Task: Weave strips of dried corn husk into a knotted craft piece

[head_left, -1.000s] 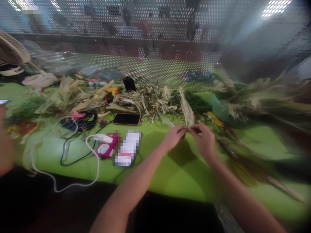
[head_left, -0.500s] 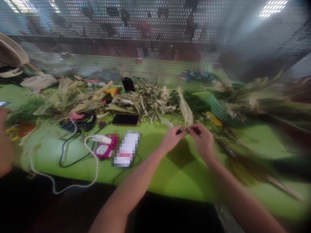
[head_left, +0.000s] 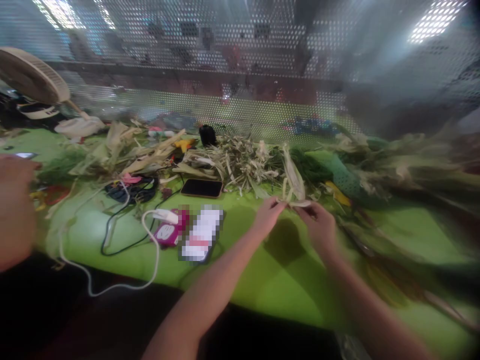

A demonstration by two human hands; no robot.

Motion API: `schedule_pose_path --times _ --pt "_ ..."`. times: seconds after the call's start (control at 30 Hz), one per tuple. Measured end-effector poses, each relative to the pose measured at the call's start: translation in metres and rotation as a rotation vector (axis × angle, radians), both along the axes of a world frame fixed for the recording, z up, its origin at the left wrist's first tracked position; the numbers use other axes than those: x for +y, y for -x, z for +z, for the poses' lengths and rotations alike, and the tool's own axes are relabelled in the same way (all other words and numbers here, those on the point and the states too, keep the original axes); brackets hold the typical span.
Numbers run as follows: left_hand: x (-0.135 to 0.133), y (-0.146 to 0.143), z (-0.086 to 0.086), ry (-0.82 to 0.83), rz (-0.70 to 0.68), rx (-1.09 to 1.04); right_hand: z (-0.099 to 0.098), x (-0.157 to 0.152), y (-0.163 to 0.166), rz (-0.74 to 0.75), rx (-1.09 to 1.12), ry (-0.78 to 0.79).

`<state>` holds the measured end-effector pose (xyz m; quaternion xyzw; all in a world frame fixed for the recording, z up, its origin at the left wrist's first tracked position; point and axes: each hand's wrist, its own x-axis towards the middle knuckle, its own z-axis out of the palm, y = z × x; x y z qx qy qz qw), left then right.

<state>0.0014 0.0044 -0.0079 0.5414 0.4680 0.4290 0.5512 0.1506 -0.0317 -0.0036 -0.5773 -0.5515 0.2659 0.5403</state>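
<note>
Left hand (head_left: 268, 217) and right hand (head_left: 321, 224) pinch pale husk (head_left: 296, 181); white label (head_left: 165, 233) seems illegible.

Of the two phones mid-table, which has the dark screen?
The black rectangular phone with a thin orange-brown edge, lying farther back by the pale husk pile; the nearer rectangular phone shows a bright white screen.

Your green table (head_left: 240, 220) stretches across in front of you. At eleven o'clock lies a bright-screened phone (head_left: 202, 234), with a dark-screened phone (head_left: 201, 188) beyond it. Just beside the bright one, towards ten, you have a pink box (head_left: 167, 233); a white cord (head_left: 157, 255) loops near it and droops over your near edge. Dry husks (head_left: 243, 162) heap along the far side at twelve, trailing round to ten, with blurrier plant stuff (head_left: 390, 165) at one.
</note>
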Motion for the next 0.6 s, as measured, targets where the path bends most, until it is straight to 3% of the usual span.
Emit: schedule_pose_path --times 0.33,0.6 --pt "-0.006 -0.001 0.006 -0.176 -0.191 0.236 0.003 0.000 -0.006 0.053 -0.275 -0.167" --pt "-0.011 0.001 0.007 -0.219 -0.347 0.140 -0.005 0.009 -0.017 0.139 0.163 0.080"
